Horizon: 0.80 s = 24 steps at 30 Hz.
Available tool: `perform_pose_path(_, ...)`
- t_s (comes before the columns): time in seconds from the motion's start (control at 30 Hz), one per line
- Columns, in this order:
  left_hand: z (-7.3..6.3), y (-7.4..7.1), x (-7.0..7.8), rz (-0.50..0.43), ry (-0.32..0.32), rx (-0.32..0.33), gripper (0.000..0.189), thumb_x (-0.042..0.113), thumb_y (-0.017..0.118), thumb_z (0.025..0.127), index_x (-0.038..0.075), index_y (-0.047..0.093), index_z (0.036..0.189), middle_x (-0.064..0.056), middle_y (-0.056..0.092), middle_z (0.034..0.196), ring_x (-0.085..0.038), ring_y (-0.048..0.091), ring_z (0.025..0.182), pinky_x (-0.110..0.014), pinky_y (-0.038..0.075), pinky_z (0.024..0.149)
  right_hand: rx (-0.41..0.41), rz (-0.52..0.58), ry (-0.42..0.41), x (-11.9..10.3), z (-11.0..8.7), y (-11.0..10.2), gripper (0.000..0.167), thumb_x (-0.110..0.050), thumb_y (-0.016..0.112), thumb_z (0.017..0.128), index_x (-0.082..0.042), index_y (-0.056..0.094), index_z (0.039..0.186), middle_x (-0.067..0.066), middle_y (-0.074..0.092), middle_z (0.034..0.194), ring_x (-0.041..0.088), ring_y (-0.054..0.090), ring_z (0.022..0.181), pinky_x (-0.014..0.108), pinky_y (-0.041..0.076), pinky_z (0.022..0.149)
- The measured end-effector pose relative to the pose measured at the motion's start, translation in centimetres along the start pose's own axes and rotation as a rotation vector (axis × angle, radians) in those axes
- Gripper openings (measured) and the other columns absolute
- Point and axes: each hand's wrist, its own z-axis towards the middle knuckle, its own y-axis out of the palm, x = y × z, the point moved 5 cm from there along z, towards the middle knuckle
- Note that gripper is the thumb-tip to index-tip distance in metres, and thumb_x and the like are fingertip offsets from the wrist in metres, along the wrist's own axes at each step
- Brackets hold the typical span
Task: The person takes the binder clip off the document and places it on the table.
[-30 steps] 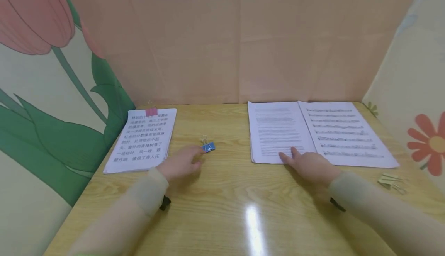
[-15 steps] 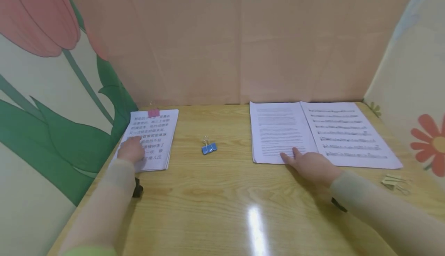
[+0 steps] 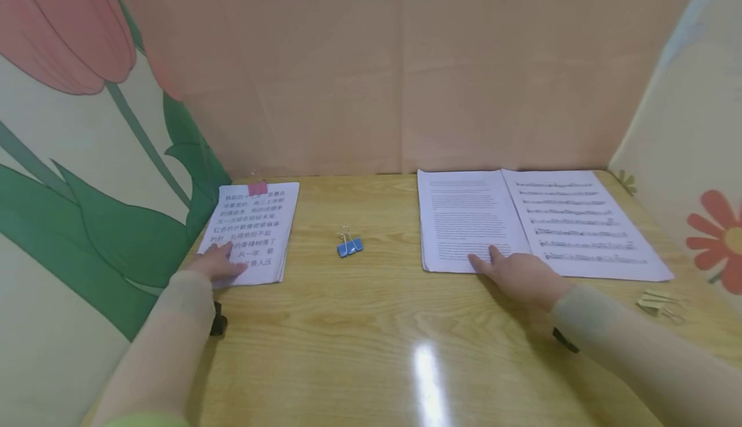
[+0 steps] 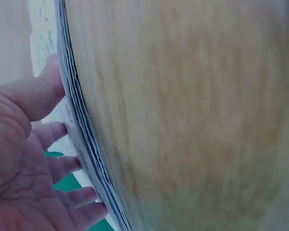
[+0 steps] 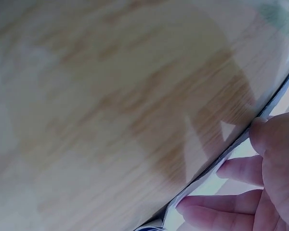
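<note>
My left hand rests on the lower left part of a stack of printed pages, which has a pink binder clip on its top edge. In the left wrist view, the fingers are spread along the edge of several layered sheets. With extended fingers, my right hand lies on the bottom edge of another printed stack; the right wrist view has its fingertips against the paper edge. A blue binder clip sits on the table between the stacks, touched by neither hand.
Sheet music lies directly right of the right-hand stack. A yellow binder clip is near the table's right edge. The wooden table meets a draped backdrop behind and flower-patterned walls on both sides.
My left hand has left the blue binder clip and moved left onto the clipped stack, then shifted down towards its lower left corner. My right hand has stayed in place.
</note>
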Motion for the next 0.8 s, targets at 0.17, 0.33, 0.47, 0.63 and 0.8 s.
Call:
perform_pose_path(0.17,0.1,0.6,0.6,0.052,0.032,0.02,0.092,0.053,0.055,0.091,-0.011,0.019,0.147,-0.042,0.012,0.146,-0.058,0.008,0.135,-0.067,0.008,0.108,0.004,-0.003,-0.001,0.0,0.0,0.1,0.051,0.0,0.047,0.096,-0.011,0.042,0.145,0.042,0.043,0.131,0.04,0.062,0.067,0.05,0.053,0.063)
perform_pose_path(0.33,-0.7,1.4,2.1,0.087,0.01,0.035,0.092,0.059,0.052,0.09,-0.006,0.022,0.148,-0.04,0.016,0.147,-0.058,0.013,0.134,-0.067,0.012,0.108,0.002,-0.003,0.002,0.1,0.0,0.2,0.051,-0.001,0.046,0.097,-0.012,0.041,0.146,0.041,0.043,0.132,0.041,0.063,0.072,0.051,0.053,0.067)
perform_pose_path(0.47,-1.6,2.0,3.6,0.1,-0.026,0.033,0.093,0.062,0.053,0.088,-0.002,0.025,0.149,-0.038,0.019,0.148,-0.058,0.017,0.133,-0.067,0.017,0.107,-0.008,0.014,0.006,0.1,0.0,0.2,0.05,-0.003,0.045,0.098,-0.013,0.041,0.146,0.041,0.042,0.133,0.041,0.063,0.074,0.052,0.053,0.07)
perform_pose_path(0.63,-2.6,2.6,5.7,0.141,-0.005,0.034,0.09,0.061,0.056,0.088,-0.003,0.031,0.147,-0.034,0.032,0.145,-0.053,0.029,0.132,-0.062,0.025,0.106,-0.011,0.026,0.011,0.1,0.0,0.3,0.05,-0.003,0.045,0.098,-0.012,0.04,0.147,0.041,0.04,0.134,0.043,0.063,0.076,0.053,0.053,0.071)
perform_pose_path(0.8,-3.6,3.0,7.5,0.169,0.022,0.053,0.089,0.06,0.059,0.087,-0.003,0.036,0.145,-0.031,0.039,0.142,-0.051,0.035,0.129,-0.06,0.029,0.106,-0.011,0.02,0.012,0.3,-0.1,0.5,0.051,-0.003,0.045,0.098,-0.012,0.039,0.147,0.042,0.04,0.134,0.043,0.063,0.076,0.054,0.052,0.072)
